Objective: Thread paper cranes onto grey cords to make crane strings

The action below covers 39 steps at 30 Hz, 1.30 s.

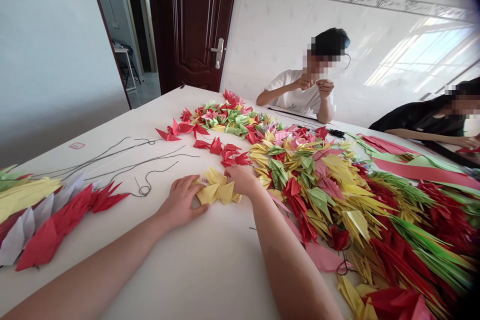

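Nearest you, at the right-hand corner of the white surface, a cluster of red and yellow folded pieces lies partly cut off from view. Off to your left, a row of red, white and yellow folded pieces slants across the surface, with thin black cords running out beyond it.

Ahead of you sit the yellow folded-paper pieces, bunched on the surface between your 2 hands. Your left hand lies at their left edge, its grip wide — thumb spread well away from the fingers. Your right hand covers their right end; its fingertips are hidden, so you cannot tell whether that grip is narrow or holding a piece.

Just past your hands, several red folded pieces trail toward a large multicolored heap, which spreads along your right side. Flat red strips lie beyond the heap's right part.

Across the surface, 1 person in a white shirt works with both hands raised close together; a 2nd, in a black top, leans in at far right. Behind stands a dark red door — next to a tiled wall.
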Each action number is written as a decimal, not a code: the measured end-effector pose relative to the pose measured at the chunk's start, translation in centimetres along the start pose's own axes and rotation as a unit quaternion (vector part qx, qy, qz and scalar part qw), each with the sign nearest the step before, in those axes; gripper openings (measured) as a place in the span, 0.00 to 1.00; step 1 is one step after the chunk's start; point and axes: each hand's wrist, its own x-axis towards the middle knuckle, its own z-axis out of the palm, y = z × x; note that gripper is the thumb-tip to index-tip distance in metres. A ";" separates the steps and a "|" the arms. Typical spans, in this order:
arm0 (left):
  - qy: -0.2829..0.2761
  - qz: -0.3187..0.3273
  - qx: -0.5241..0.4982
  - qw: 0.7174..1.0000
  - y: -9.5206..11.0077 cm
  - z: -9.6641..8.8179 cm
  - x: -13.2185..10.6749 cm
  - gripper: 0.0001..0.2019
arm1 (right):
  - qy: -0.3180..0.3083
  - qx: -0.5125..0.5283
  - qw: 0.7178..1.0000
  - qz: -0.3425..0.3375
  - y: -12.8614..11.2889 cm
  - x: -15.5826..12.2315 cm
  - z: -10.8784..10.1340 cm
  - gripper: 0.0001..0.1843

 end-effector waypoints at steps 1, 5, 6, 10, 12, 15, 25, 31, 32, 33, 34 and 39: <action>-0.001 0.002 -0.002 1.000 0.0 0.0 0.0 0.20 | 0.002 0.004 1.000 -0.008 0.0 0.1 0.1 0.13; -0.012 0.015 -0.005 1.000 0.0 -0.1 0.1 0.21 | 0.017 0.028 0.999 -0.024 0.1 0.5 0.4 0.16; -0.013 0.017 -0.004 1.000 0.0 -0.1 0.1 0.21 | 0.022 0.032 0.999 -0.022 0.1 0.5 0.5 0.17; -0.019 0.016 0.001 1.000 0.0 -0.2 0.0 0.22 | 0.034 0.054 0.998 -0.023 -0.2 0.9 1.0 0.16; -0.024 0.015 0.002 1.000 0.1 -0.3 0.0 0.22 | 0.034 0.061 0.997 -0.033 -0.3 1.0 1.2 0.13; -0.029 0.012 0.003 0.999 0.2 -0.4 0.1 0.22 | 0.031 0.062 0.997 -0.044 -0.3 0.9 1.2 0.10; -0.054 -0.004 0.007 0.998 0.2 -0.3 0.2 0.22 | 0.168 0.168 0.971 0.001 1.3 -2.1 -3.2 0.09; -0.060 0.005 0.005 0.998 0.4 -0.5 0.2 0.23 | 0.182 0.196 0.963 -0.019 1.1 -3.7 -4.6 0.09; -0.057 0.006 0.006 0.998 0.4 -0.5 0.1 0.22 | 0.174 0.192 0.966 -0.022 1.0 -3.7 -4.5 0.09; -0.054 0.007 0.006 0.998 0.3 -0.4 0.1 0.22 | 0.165 0.183 0.969 -0.022 0.9 -3.5 -4.4 0.08; -0.051 0.008 0.005 0.999 0.3 -0.4 0.1 0.22 | 0.153 0.173 0.973 -0.018 0.8 -3.4 -4.3 0.08; -0.051 0.009 0.002 0.999 0.2 -0.4 0.0 0.21 | 0.136 0.172 0.976 -0.003 0.9 -3.1 -3.9 0.11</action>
